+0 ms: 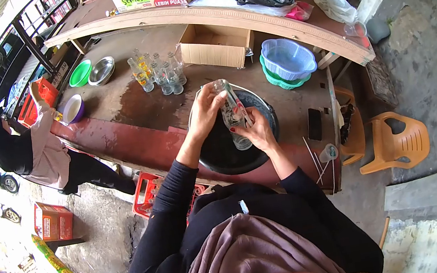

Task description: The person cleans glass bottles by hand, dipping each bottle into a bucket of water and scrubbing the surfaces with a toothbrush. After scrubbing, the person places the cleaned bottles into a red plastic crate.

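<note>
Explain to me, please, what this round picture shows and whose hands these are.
There is no machine here: one camera, worn on a person's head, looks forward and down, and its wide lens bends the edges. The dark-sleeved arms are the wearer's own. The left hand grips the top of a glass bottle; the right hand holds its lower part, over a black basin on a brown table. Further back stand more small bottles, an open cardboard box and stacked plastic baskets. Another person stands at the left.
</note>
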Motion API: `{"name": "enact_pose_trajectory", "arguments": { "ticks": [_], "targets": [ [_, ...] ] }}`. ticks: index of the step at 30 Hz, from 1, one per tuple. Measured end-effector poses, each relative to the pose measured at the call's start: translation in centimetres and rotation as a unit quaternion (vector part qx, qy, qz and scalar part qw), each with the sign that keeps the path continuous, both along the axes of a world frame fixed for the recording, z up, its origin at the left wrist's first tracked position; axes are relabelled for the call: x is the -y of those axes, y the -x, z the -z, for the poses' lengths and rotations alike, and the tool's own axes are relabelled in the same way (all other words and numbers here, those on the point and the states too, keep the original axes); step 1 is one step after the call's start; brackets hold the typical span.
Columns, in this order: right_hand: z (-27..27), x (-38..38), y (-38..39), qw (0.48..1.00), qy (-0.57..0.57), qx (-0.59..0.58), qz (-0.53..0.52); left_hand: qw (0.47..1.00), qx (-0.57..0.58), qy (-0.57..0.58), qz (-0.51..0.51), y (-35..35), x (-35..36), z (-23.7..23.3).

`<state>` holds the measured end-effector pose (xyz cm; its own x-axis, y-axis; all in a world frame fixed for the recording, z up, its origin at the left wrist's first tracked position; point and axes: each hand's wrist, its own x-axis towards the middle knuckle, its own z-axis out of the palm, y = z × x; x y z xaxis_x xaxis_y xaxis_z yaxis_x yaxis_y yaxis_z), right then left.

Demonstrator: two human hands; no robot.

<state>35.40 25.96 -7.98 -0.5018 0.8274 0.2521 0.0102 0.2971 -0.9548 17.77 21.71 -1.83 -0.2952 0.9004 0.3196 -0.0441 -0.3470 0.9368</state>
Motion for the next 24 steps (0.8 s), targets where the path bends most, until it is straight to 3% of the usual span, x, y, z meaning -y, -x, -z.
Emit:
{"name": "enact_pose_trajectory", "arguments": {
  "ticks": [1, 3, 5, 6, 7, 9, 10, 11, 12, 13, 15, 16, 17, 18, 19, 21, 22, 24],
  "targets": [
    [-0.3, 0.1, 0.0, 1.000, 0.000, 0.000, -0.003, 1.000, -0.004, 0.013, 0.020, -0.1, 0.1, 1.3],
    [-0.9, 0.4, 0.0, 0.993, 0.115, -0.039, 0.002, 1.000, -0.008, -0.007, 0.027, -1.1, 1.0, 4.1],
    [-0.6, 0.6, 0.2, 0.989, 0.129, -0.067, 0.008, 0.994, -0.025, 0.069, 0.085, -2.0, 3.4, 4.9],
    [-1.0, 1.1, 0.0, 0.974, 0.198, -0.106, -0.003, 0.987, 0.004, 0.097, 0.130, -2.5, 4.6, 5.2],
    [-1.3, 1.5, -0.1, 0.953, 0.266, -0.144, -0.015, 0.985, -0.044, 0.093, 0.139, -2.7, 5.4, 5.9],
    [-1.3, 1.8, -0.1, 0.951, 0.292, -0.098, -0.021, 0.974, 0.043, 0.138, 0.172, -3.5, 6.5, 6.7],
    [-1.3, 2.2, 0.0, 0.951, 0.299, -0.077, -0.027, 0.987, -0.061, 0.101, 0.105, -3.7, 6.3, 8.0],
    [-1.3, 2.5, 0.2, 0.950, 0.305, -0.056, -0.032, 0.988, -0.059, 0.104, 0.103, -3.3, 6.8, 8.6],
    [-0.5, 2.2, -0.1, 0.965, 0.256, 0.039, -0.032, 0.971, -0.039, 0.211, 0.106, -3.2, 7.6, 6.4],
    [0.4, 1.6, -0.4, 0.965, 0.258, 0.040, -0.034, 0.942, -0.018, 0.316, 0.110, -2.9, 8.2, 5.2],
    [1.7, 0.1, -1.1, 0.979, 0.070, 0.187, -0.028, 0.932, -0.004, 0.351, 0.084, -1.9, 8.2, 5.9],
    [0.9, -0.3, -1.4, 0.953, 0.026, 0.301, -0.015, 0.917, -0.024, 0.391, 0.070, -1.4, 8.1, 5.0],
    [0.2, -0.4, -1.7, 0.940, -0.019, 0.342, -0.005, 0.900, -0.044, 0.430, 0.055, -0.9, 8.1, 4.3],
    [0.0, -0.4, -1.8, 0.924, -0.078, 0.375, 0.009, 0.908, -0.196, 0.364, 0.075, 0.2, 8.1, 5.5],
    [-0.5, -0.3, -1.9, 0.903, -0.136, 0.406, 0.022, 0.900, -0.202, 0.373, 0.104, 1.0, 7.9, 5.0],
    [-0.8, -0.3, -1.9, 0.881, -0.163, 0.443, 0.016, 0.817, -0.495, 0.291, 0.052, 2.2, 6.4, 8.1],
    [-0.4, -0.7, -2.0, 0.859, -0.174, 0.481, -0.003, 0.824, -0.414, 0.384, -0.039, 1.3, 6.4, 5.3],
    [-0.1, -1.2, -2.1, 0.835, -0.192, 0.515, 0.006, 0.804, -0.453, 0.384, -0.018, 0.9, 5.8, 4.0]
  ]
}}
